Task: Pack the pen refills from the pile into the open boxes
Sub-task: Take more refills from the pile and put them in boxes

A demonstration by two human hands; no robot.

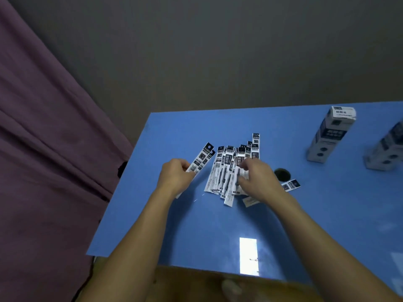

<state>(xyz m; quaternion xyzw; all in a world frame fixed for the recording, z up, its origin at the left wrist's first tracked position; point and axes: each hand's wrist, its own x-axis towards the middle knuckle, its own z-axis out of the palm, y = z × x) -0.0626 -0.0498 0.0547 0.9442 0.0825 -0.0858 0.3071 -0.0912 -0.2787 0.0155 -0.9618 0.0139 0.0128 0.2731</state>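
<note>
- The left hand (177, 177) is curled round a small bundle of packaged pen refills (201, 160), at least two packets, gripped at their near end; the printed black-headed ends stick out away from the person and slightly to the right, clear of the blue tabletop (218, 232).
- The right hand (256, 179) rests on the pile of refills (233, 168), its fingers bent down onto the packets. Whether they already pinch one cannot be told, since the knuckles hide the fingertips.
- The pile lies just right of the left hand's bundle, between the two hands. Its packets run roughly parallel, long axes pointing near to far, black labels at the far end, loosely fanned.
- A stray refill (291, 184) lies crosswise to the right of the right hand, beside a round hole in the table (282, 174).
- Farther right stands an upright refill box (331, 136), with a second box (388, 149) cut by the frame edge; whether their tops are open is not visible here.
- Judgement: the right hand is nearer both pile and boxes, so drawing a packet along its long axis and passing it left to square the bundle looks like the step in hand; the boxes lie well apart, so a reach right comes later.
</note>
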